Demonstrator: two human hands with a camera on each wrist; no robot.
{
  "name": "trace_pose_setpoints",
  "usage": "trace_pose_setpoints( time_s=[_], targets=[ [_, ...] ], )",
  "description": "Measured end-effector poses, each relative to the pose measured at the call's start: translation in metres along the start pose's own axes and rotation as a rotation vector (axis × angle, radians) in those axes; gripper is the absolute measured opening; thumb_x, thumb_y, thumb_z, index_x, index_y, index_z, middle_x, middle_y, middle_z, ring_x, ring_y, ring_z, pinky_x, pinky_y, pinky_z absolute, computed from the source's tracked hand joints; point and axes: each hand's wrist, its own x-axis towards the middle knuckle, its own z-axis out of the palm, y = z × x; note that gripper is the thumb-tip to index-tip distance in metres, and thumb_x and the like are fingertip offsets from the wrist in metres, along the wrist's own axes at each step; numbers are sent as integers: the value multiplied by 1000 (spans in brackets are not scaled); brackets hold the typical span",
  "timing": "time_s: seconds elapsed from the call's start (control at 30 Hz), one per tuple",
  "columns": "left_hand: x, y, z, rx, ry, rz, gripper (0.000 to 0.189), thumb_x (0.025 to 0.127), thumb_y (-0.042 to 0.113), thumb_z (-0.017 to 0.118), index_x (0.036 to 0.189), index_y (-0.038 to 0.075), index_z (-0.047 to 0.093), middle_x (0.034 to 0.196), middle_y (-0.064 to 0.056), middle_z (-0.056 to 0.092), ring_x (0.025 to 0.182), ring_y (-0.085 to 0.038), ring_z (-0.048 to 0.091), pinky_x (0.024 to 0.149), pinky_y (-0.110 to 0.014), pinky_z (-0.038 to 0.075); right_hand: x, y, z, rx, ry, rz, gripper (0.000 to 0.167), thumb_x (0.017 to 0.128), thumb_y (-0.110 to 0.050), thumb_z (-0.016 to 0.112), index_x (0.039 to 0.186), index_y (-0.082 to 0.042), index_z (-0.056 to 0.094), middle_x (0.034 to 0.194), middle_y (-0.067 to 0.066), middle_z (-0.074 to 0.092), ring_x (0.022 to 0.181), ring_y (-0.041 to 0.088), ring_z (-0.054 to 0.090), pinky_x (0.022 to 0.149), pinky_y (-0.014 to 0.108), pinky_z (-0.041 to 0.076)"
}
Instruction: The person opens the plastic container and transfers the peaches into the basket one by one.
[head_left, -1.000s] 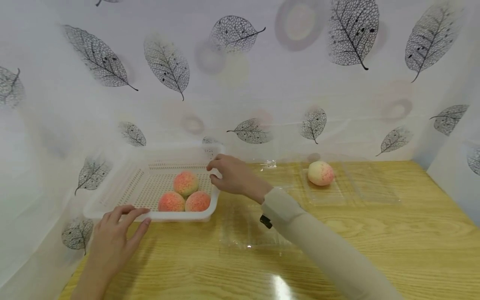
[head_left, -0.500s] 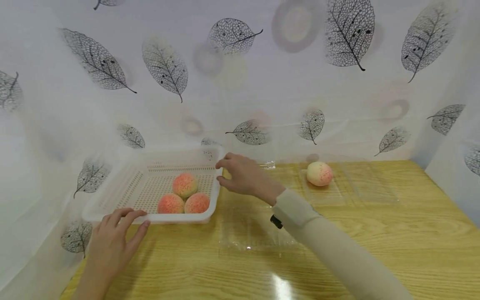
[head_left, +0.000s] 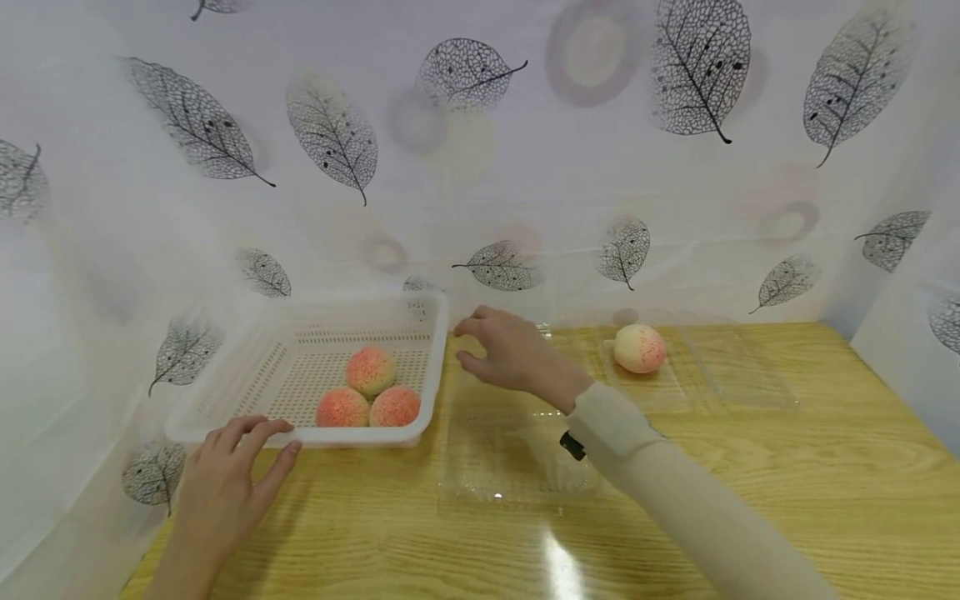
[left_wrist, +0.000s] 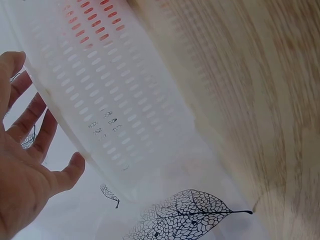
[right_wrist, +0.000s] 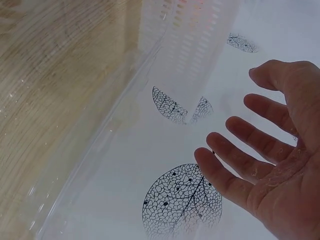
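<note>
A white perforated basket (head_left: 433, 375) stands at the back left with three speckled pink-and-yellow peaches (head_left: 371, 371) in its right part. My left hand (head_left: 228, 475) rests on its front rim with fingers spread, the thumb at the rim's outer side. In the left wrist view the basket's slotted outer wall (left_wrist: 107, 95) lies beside those fingers. My right hand (head_left: 510, 350) hovers just right of the basket, apart from it, above a clear plastic container (head_left: 517, 467). The right wrist view shows its palm up close, fingers relaxed and holding nothing.
Behind and to the right, a single peach (head_left: 640, 348) sits in another clear plastic container (head_left: 738, 375). The wooden tabletop (head_left: 810, 483) extends to the right. A white leaf-printed curtain (head_left: 555, 183) hangs along the back and sides.
My right hand has moved right, from over the basket's right rim to beside it, over the clear container. My left hand stays at the front rim. The peaches have not moved.
</note>
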Motion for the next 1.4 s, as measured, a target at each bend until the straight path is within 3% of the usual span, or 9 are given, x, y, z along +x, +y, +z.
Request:
trace_pose_setpoints(
  time_s=[0.53,0.87,1.4],
  targets=[
    [2,0,0,-16,24,28,27,78,14,85,102,14,73,106,-14,67,90,-41,61,70,-64,44,-14,10,-8,28,-9,39,30,97,-24,67,123,-9,71,125,12,69,104,27,69,86,42,58],
    [3,0,-1,-26,25,29,27,78,13,85,102,13,73,105,-14,67,90,-42,61,70,-64,44,-23,23,-12,29,33,23,30,95,-22,70,120,-5,72,119,14,70,103,30,69,88,44,58],
    [3,1,-1,-43,16,14,25,78,12,85,101,13,73,105,-14,67,91,-42,60,72,-65,44,-37,47,-21,-1,2,121,34,96,-25,70,123,-6,71,126,14,68,112,33,68,95,48,57]
  ],
)
